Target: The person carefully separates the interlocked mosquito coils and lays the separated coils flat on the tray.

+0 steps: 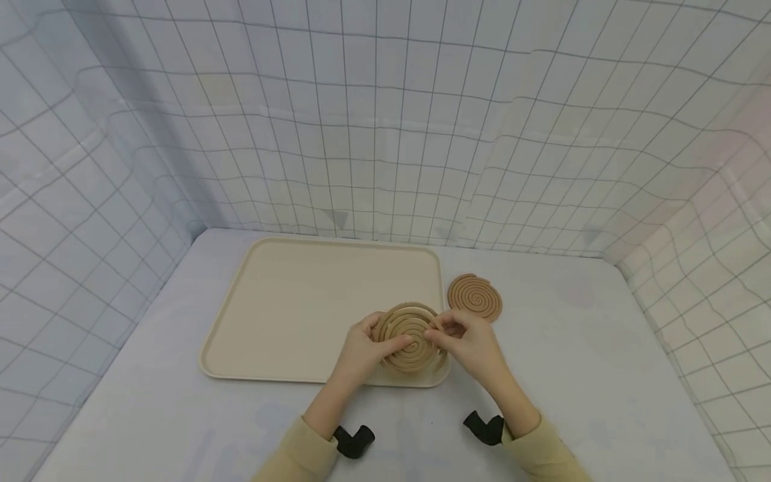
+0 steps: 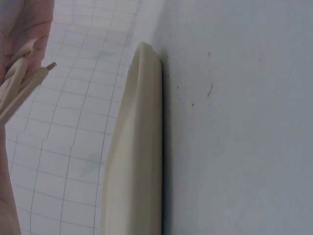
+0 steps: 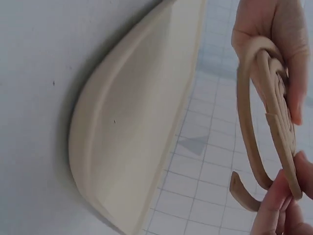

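Above the tray's front right corner, both hands hold a light brown mosquito coil [image 1: 411, 343]. The left hand [image 1: 363, 349] grips its left side, thumb lying across the face of the spiral. At the right side, the right hand [image 1: 474, 340] pinches a strand between thumb and fingers. Seen from the right wrist, outer strands of the coil [image 3: 250, 117] stand away from the flatter spiral, and one blunt end juts out below. In the left wrist view, part of the coil [image 2: 27, 88] shows against the palm. A second, darker mosquito coil [image 1: 474, 298] lies flat just right of the tray.
The cream rectangular tray [image 1: 313, 294] with a raised rim lies left of centre on a white table [image 1: 578, 361]. White sheets with a dark grid [image 1: 385, 120] enclose the back and sides. Black elbow-shaped pieces [image 1: 355, 442] sit by both wrists.
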`<state>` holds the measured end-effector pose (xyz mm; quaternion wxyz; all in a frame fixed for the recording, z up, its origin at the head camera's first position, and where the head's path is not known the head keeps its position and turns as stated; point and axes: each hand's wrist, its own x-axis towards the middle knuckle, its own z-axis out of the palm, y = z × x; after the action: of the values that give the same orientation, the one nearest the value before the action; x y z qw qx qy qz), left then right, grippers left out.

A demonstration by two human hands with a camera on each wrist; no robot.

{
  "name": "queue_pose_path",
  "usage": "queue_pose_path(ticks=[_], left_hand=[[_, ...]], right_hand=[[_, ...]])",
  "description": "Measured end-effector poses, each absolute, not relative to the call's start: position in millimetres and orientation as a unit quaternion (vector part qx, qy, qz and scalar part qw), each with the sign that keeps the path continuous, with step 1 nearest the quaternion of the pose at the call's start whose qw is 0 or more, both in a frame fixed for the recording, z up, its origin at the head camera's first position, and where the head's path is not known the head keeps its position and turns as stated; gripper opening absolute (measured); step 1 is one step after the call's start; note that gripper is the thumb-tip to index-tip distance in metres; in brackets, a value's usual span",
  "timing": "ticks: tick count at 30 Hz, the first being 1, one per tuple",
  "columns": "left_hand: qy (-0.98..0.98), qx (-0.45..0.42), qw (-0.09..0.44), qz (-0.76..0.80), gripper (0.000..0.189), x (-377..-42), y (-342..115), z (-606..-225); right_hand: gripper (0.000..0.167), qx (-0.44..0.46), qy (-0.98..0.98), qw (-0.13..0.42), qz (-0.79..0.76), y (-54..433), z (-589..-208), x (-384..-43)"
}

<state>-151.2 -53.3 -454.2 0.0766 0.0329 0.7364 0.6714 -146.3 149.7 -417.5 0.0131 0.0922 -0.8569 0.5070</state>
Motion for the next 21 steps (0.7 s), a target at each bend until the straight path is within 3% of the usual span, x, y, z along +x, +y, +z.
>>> queue_pose_path(ticks=[6,17,21], left_hand=[[0.688,-0.015,0.075,0.722,0.037,-147.5,-51.0,-455.4],[0.741,0.086,0.116,0.655,0.034,-152.2,-59.0,-452.9],[0.724,0.075,0.124,0.674,0.036,-153.3,-59.8,-454.8]], right_hand=[[0.019,0.042,-0.843,0.006,0.537,144.3,-424.8,-143.5],[0.02,0.165,-0.898,0.047,0.405,147.5,-407.8,-147.6],[0.018,0.127,-0.891,0.033,0.434,144.7,-408.0,-147.9]])
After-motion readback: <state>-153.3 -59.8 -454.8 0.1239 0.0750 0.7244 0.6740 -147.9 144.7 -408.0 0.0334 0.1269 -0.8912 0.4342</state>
